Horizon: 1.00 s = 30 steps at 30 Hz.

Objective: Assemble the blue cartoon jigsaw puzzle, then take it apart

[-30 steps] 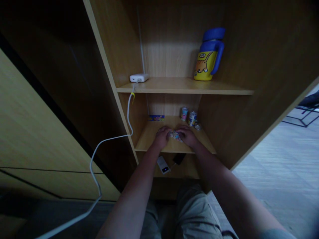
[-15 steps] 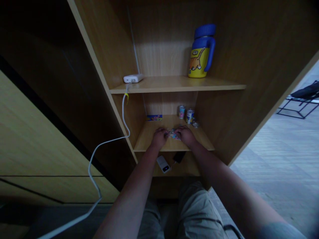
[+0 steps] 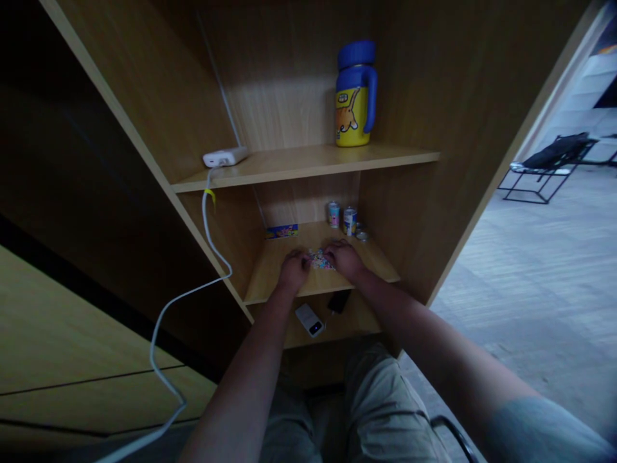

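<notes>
Small multicoloured pieces [image 3: 319, 260] lie in a loose patch on the middle shelf [image 3: 270, 273], too small to make out singly. My left hand [image 3: 294, 267] rests at the left side of this patch, its fingers bent and drawn together at the edge. From the right, my right hand [image 3: 343, 257] reaches over the patch with curled fingertips touching the pieces. Whatever either hand pinches is hidden by the fingers. Behind my right hand stand two small printed cans, a pink-and-blue can [image 3: 333, 215] and a blue-and-white can [image 3: 349, 220], with a round metal lid [image 3: 361, 236] close by.
A blue printed strip [image 3: 282, 231] leans at the back left. Above sit a blue-and-yellow jug [image 3: 353, 103] and a white device [image 3: 225, 157], whose white cable [image 3: 159, 321] hangs across the left. Below lie a white power bank [image 3: 309, 320] and a dark phone-like object [image 3: 339, 301].
The view has turned to the right, so the cabinet and its contents sit further left. Both hands remain at the pieces, with only slight finger movement.
</notes>
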### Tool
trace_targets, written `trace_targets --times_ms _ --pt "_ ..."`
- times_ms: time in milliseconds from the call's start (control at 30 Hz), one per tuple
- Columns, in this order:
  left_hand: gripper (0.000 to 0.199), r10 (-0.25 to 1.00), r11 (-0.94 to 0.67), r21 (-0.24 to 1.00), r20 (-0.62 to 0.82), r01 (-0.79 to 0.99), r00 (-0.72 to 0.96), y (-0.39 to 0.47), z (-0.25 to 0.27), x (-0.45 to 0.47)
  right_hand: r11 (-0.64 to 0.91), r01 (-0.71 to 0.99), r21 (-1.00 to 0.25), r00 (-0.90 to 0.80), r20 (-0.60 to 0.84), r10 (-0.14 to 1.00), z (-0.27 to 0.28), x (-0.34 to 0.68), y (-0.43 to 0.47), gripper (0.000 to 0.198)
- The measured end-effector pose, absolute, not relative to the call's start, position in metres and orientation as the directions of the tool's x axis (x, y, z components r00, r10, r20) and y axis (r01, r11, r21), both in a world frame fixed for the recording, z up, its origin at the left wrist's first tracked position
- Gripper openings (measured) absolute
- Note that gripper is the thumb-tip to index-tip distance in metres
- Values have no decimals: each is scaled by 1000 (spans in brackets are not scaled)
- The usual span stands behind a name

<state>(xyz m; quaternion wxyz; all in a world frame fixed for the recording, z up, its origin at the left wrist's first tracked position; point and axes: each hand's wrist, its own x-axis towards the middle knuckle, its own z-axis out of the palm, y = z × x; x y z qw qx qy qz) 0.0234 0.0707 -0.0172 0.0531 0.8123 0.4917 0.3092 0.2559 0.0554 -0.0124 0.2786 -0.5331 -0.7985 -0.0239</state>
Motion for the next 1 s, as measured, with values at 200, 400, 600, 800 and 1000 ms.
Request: trace_targets --times_ms 200,400,600,800,1000 --pt "10 844 -485 367 433 794 316 73 -18 26 443 847 -293 -288 448 847 -15 257 60 15" --pt "12 845 -486 402 445 776 298 68 -14 25 440 835 -330 -247 490 836 -20 256 60 13" --pt "19 872 -401 563 475 723 114 67 -8 19 414 847 -335 -216 494 842 -19 255 57 18" --pt "26 882 -189 667 438 721 -175 67 -9 9 328 869 -370 -124 480 868 -17 258 54 33" --pt "23 872 -72 673 400 736 -280 67 -18 4 55 855 -516 234 478 846 -21 268 57 41"
